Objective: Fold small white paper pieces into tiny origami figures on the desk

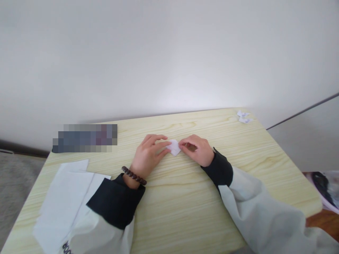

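Note:
A small folded piece of white paper [174,147] lies between my two hands, at or just above the wooden table [180,204]. My left hand [148,153], with a dark beaded bracelet [134,175] at the wrist, holds the paper's left side with thumb and fingertips. From the other side my right hand [197,150] pinches the right corner between thumb and index finger. The finer folds are too small to make out.
White paper sheets [66,197] lie in a loose stack at the table's left, partly under my left sleeve. Behind them sits a dark pixelated object [84,138]. Two small folded paper pieces [245,120] rest at the far right corner. A white wall [169,60] borders the back edge.

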The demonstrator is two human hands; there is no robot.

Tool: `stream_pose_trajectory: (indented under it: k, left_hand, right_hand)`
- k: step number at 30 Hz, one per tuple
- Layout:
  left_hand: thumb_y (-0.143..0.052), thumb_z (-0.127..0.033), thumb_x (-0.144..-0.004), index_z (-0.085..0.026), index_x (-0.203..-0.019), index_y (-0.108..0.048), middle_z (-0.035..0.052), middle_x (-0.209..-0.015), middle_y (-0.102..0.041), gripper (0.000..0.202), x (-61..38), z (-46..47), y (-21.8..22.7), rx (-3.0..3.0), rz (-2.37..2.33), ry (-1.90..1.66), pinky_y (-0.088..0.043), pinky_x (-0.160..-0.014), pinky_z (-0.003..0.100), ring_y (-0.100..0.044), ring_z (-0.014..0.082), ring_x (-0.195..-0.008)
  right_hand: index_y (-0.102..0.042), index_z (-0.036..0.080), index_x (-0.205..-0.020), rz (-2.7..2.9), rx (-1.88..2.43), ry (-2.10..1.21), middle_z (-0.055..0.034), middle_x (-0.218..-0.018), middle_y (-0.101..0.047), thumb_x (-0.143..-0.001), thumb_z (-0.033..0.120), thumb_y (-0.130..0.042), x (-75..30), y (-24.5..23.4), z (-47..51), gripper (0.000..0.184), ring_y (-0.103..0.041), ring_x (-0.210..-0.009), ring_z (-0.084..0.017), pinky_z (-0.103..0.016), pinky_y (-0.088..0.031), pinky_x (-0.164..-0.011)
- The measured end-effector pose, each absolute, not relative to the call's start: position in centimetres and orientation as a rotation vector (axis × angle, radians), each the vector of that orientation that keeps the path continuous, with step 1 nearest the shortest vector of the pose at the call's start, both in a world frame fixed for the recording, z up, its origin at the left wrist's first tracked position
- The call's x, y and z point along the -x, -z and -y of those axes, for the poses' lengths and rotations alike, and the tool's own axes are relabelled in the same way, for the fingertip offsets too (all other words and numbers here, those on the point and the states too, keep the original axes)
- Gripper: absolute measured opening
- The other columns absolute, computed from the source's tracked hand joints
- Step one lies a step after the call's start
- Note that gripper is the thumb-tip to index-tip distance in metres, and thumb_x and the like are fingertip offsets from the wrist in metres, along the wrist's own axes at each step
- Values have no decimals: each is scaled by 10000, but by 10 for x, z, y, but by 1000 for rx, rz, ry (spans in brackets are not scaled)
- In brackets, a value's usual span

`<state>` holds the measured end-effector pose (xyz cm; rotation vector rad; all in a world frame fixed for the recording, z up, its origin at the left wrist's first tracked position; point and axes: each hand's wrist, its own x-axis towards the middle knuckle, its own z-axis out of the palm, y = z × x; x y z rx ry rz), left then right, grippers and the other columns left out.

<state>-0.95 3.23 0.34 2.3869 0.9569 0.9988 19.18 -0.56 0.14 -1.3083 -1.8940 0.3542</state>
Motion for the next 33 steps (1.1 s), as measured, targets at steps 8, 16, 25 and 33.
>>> stream_pose_trajectory:
  k: [8, 16, 25, 33]
  left_hand:
    - [-528, -252, -861, -221, -958, -676, 32, -1003, -686, 179, 11, -31, -2, -2836, -907, -769, -446, -837, 349, -560, 204, -1014]
    - [-554, -279, -844, -222, -871, -682, 19, -968, -693, 142, 7, -27, -3, -2807, -1007, -808, -441, -827, 334, -594, 194, -990]
    - [-577, -320, -831, -264, -919, -677, 16, -950, -681, 145, 7, -22, -6, -2815, -1020, -736, -443, -825, 356, -573, 222, -1028]
    - [-592, -303, -812, -266, -879, -687, 22, -965, -677, 122, 2, -16, -11, -2718, -1110, -739, -421, -844, 366, -568, 227, -1043]
  right_hand:
    - [-692, 194, -825, 2063, 1186, -187, -69, -877, -623, -832, 221, -568, -197, 9, 3, 127, -552, -796, -157, -301, -481, -737]
    - [-680, 207, -894, 2057, 1205, -271, -54, -909, -643, -828, 277, -595, -200, 10, 2, 129, -573, -862, -165, -321, -491, -790]
    - [-688, 199, -929, 2249, 1107, -220, -60, -937, -643, -855, 290, -558, -204, 3, 0, 176, -531, -800, -159, -310, -485, -731]
    - [-684, 208, -924, 2141, 1143, -266, -49, -930, -664, -858, 252, -552, -201, 5, 2, 154, -568, -797, -150, -304, -499, -733]
